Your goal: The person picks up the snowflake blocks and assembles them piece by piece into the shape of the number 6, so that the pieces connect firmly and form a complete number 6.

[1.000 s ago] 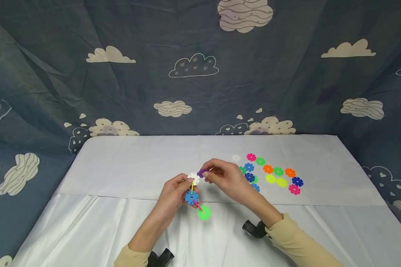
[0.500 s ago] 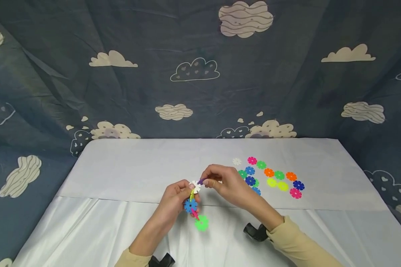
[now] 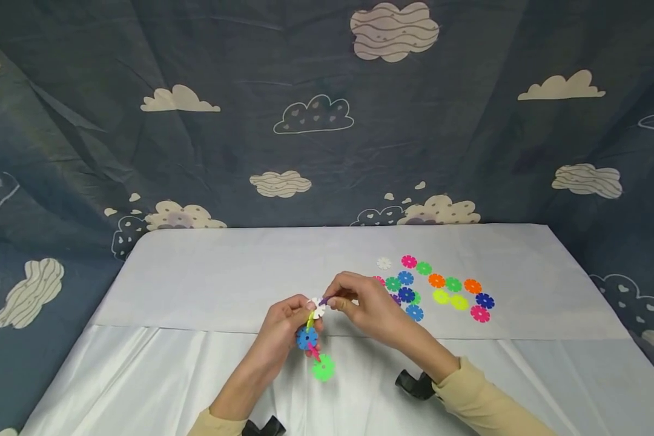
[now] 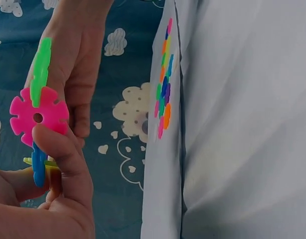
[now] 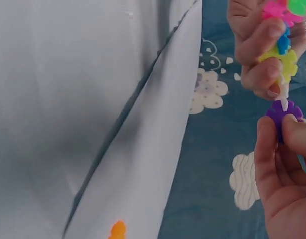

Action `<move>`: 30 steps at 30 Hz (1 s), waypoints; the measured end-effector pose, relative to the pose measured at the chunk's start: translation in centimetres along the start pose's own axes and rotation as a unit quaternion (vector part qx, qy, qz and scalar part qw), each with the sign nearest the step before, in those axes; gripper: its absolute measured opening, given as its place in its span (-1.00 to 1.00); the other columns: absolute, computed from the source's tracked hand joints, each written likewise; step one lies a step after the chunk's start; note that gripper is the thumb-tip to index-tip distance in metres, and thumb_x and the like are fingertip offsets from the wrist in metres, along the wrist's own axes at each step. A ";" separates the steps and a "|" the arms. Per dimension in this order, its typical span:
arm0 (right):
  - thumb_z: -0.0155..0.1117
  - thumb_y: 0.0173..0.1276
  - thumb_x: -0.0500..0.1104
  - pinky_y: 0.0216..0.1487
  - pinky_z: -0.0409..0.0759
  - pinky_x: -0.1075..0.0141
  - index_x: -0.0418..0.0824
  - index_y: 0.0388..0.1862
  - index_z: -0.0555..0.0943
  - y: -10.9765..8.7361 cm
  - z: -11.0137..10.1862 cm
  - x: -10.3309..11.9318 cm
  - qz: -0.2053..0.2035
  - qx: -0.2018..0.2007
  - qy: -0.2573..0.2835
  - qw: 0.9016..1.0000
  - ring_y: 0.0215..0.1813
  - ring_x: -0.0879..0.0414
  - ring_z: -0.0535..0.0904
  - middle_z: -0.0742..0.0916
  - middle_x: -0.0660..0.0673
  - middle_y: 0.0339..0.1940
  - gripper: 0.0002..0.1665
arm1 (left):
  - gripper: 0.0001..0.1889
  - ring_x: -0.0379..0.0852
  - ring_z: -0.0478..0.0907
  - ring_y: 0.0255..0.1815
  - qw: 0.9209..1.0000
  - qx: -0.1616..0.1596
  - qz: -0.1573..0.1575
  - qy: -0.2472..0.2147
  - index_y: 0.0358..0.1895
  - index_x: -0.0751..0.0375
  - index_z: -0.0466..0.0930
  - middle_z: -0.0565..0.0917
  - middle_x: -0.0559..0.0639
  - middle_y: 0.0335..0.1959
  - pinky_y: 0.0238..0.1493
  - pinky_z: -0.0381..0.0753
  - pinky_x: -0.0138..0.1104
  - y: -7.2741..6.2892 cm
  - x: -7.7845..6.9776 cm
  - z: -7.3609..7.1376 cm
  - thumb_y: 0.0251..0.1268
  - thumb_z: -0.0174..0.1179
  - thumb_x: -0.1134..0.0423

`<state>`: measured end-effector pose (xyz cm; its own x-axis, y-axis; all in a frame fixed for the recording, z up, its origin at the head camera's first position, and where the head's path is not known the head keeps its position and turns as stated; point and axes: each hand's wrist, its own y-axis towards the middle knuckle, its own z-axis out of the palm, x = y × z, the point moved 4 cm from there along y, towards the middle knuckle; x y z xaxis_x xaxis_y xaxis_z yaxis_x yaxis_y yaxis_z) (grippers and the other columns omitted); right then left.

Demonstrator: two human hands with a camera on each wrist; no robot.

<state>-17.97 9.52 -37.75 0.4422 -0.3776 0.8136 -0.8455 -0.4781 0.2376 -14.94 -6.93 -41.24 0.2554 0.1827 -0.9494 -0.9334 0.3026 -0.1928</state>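
Held up over the near part of the table is a chain of notched plastic snowflake discs: light green point(image 3: 323, 367), pink point(image 4: 48, 107), blue point(image 3: 307, 338), yellow point(image 5: 289, 64) and white point(image 3: 319, 311). My left hand point(image 3: 284, 327) grips the chain near its top, thumb on the white disc, the lower discs hanging down. Between thumb and forefinger my right hand point(image 3: 367, 303) pinches a purple disc point(image 5: 277, 112). In the right wrist view the purple disc meets the white one edge to edge, at a crossing angle. Fingers cover part of both discs.
Loose discs in several colours lie flat right of centre, among them orange point(image 3: 473, 286), yellow point(image 3: 459, 302) and pink point(image 3: 480, 313). The right forearm partly hides the nearest ones. A white cloth point(image 3: 196, 272) covers the table; a dark cloud-patterned curtain point(image 3: 305, 151) hangs behind.
The purple disc has turned from face-on to nearly edge-on and sits against the white disc. Both hands are slightly lower in view, and the hanging green disc has swung left and down.
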 end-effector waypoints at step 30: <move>0.39 0.31 -0.23 -0.16 0.63 0.33 -0.10 -0.03 0.71 -5.3 -6.2 -6.3 0.150 0.039 -0.131 0.979 -0.14 0.10 0.58 0.72 0.04 -0.18 -0.76 | -0.84 -0.12 0.43 -0.47 0.998 -0.050 0.019 -0.039 -0.23 0.28 0.38 0.52 0.06 -0.43 -0.41 0.58 -0.24 0.8 -0.6 -1.2 0.52 0.04 0.25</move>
<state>-18.14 19.36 -40.88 0.2472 -0.6961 0.6740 -0.9281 -0.3701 -0.0418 -16.11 -7.87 -41.14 0.2348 0.2662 -0.9349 -0.9623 0.1992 -0.1850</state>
